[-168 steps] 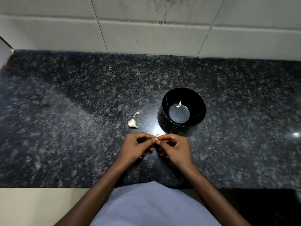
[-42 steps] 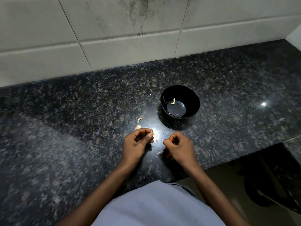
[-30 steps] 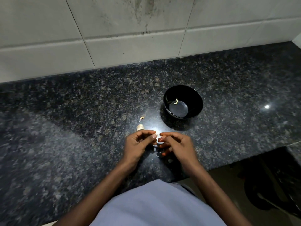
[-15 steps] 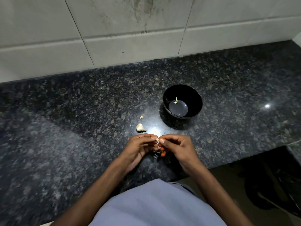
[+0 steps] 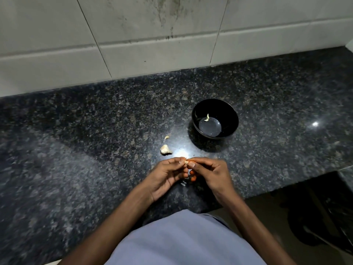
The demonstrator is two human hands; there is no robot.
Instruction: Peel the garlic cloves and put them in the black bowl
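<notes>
Pinching garlic clove between both hands, black bowl beyond

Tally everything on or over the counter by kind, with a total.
Black bowl: 1
Peeled clove inside the bowl: 1
Garlic pieces lying on the counter: 2, one larger, one small
Clove pinched between the left hand and right hand: 1
Hands: 2
Total: 7

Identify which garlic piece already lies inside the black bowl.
The small curved piece by the bowl floor's far edge; two others lie on the counter.
</notes>
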